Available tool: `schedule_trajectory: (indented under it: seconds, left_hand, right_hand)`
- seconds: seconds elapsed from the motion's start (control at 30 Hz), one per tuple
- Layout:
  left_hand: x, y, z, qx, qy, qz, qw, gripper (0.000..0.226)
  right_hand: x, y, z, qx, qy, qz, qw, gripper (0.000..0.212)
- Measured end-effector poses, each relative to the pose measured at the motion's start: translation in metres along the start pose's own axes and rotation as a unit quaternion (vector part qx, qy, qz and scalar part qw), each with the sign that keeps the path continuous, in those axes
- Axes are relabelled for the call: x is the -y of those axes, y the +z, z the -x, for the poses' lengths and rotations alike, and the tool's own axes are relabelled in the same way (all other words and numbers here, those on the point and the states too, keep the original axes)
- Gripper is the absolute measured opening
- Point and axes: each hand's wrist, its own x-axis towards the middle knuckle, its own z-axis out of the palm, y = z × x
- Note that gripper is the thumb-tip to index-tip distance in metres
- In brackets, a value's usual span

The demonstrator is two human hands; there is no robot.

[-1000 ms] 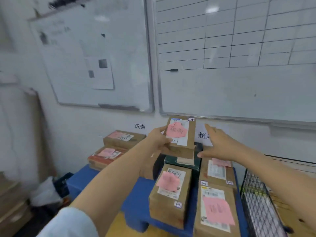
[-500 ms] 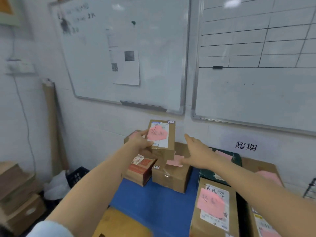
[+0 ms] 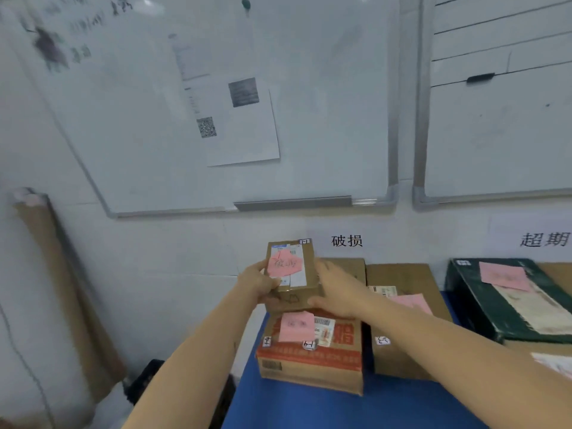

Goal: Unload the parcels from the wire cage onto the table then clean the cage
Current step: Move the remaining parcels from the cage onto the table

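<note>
Could tip off near the blue counter's (image 3: 309,410) left corner if set down crooked on the red-printed box (image 3: 309,363). Small parcel (image 3: 291,274) held just above that box, perhaps already touching. Gripped on its left side by the left hand (image 3: 258,281), fingers curled. Clasped on the right by the right hand (image 3: 337,289), thumb at the lower front edge, fingertips hidden behind.

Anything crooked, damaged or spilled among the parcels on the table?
Nothing looks spilled or visibly crushed. The small parcel is not set down: the left hand and right hand hold it over the orange-printed box. The pink note on the plain brown box lies crooked.
</note>
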Motion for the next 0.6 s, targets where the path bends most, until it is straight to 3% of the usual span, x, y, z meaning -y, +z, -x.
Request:
schedule_trajectory:
  seconds: [0.17,0.6]
  left_hand:
    - [0.005,-0.004,-0.039,0.038,-0.005,-0.024,0.999,0.061]
    - [0.015,-0.016,-0.090,0.080,0.009,-0.076,0.994,0.053]
  right_hand:
    - [0.008,0.023,-0.036,0.013,0.039,-0.011,0.999,0.072]
    - [0.011,0.054,-0.082,-0.021,0.063,0.100,0.993,0.046]
